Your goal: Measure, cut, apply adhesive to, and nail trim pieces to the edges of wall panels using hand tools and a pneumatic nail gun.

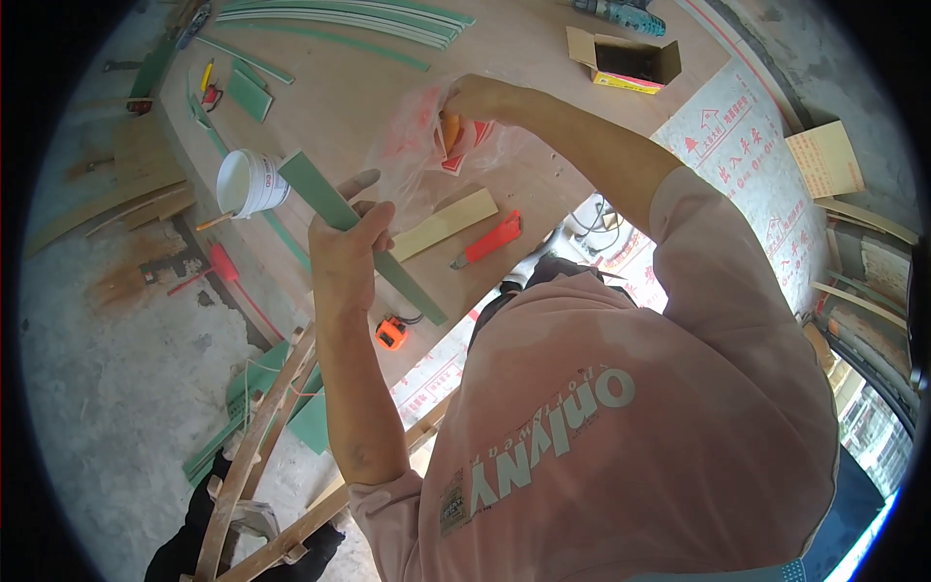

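Observation:
My left hand [354,233] is closed around a narrow green strip of board [318,190], held tilted above the wooden work surface. One finger sticks out past the strip. Farther off, my right hand [477,100] has its fingers curled down at a crumpled clear plastic bag [409,131] with red-and-white pieces [454,163] in it. The fingertips are partly hidden by the plastic. Between me and the bag lie a pale wood strip [446,223] and a red utility knife [490,240]. An orange tape measure [391,333] rests near the surface's edge, below the green strip.
A white bucket [250,182] with a wooden handle poking out stands at the left. Long green strips [349,19] lie along the far side, near an open cardboard box [630,66] and a teal power drill [624,15]. A wooden trestle [257,451] is at the lower left.

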A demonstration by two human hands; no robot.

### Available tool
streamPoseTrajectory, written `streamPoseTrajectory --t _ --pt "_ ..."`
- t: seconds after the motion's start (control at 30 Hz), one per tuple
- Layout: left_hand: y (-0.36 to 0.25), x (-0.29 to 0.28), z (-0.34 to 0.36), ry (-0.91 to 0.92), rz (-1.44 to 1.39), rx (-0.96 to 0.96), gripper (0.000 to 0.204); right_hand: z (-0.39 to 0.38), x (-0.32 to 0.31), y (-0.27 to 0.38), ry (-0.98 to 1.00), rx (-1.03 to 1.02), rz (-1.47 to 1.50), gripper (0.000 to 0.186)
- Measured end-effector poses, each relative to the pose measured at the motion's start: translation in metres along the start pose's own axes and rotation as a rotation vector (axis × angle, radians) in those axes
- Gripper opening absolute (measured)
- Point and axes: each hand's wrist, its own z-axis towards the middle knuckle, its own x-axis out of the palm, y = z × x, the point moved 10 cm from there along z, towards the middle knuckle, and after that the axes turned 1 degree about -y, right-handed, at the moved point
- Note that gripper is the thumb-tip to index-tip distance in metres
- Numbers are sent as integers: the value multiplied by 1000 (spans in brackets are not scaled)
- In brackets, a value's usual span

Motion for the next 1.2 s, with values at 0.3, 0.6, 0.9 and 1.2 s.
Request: streamPoseTrajectory --t 0.3,0.6,0.9,1.2 --pt "15 0 -6 55 74 -40 58 -111 6 71 73 -275 -603 27" --pt "32 53 -8 301 39 -162 47 -181 -121 -124 -610 106 -663 60" --pt "0 135 1 488 -50 -76 31 -76 22 -68 -521 -446 -386 101" --pt "-3 149 3 411 228 175 29 -51 13 -24 -521 -596 7 65"
